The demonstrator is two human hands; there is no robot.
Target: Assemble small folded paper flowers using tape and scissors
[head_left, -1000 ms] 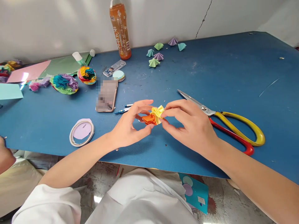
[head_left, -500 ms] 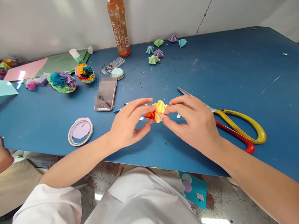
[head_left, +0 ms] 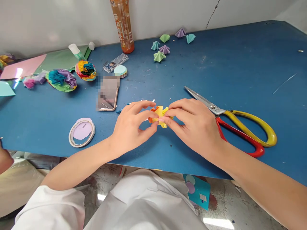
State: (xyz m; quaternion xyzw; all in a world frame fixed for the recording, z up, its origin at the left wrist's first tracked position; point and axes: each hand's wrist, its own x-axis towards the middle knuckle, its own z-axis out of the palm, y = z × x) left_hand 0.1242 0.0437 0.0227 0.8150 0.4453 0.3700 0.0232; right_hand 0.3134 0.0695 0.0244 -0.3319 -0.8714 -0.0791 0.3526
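Between my hands, just above the blue table, is a small ruffled paper piece (head_left: 159,110) in yellow and orange. My left hand (head_left: 130,123) pinches its orange side between thumb and fingers. On its yellow side, the thumb and fingers of my right hand (head_left: 195,119) are closed on the folds. The fingertips hide part of the paper. Large scissors (head_left: 214,108) with one yellow and one red handle lie beside and behind my right hand, blades slightly parted or together, I cannot tell. A blue pen (head_left: 119,111) is partly covered by my left hand.
Behind lie several folded paper pieces (head_left: 159,56), an orange bottle (head_left: 126,32), a phone (head_left: 107,94), paper circles (head_left: 120,71) and a clear case (head_left: 116,62). Leftward are a tape roll (head_left: 71,137), two ruffled paper balls (head_left: 61,80), a glue stick (head_left: 76,51) and another person's hand (head_left: 5,159).
My right fingers have moved slightly left over the yellow folds, and the paper piece has turned a little. More of the scissors shows. The view has shifted slightly.
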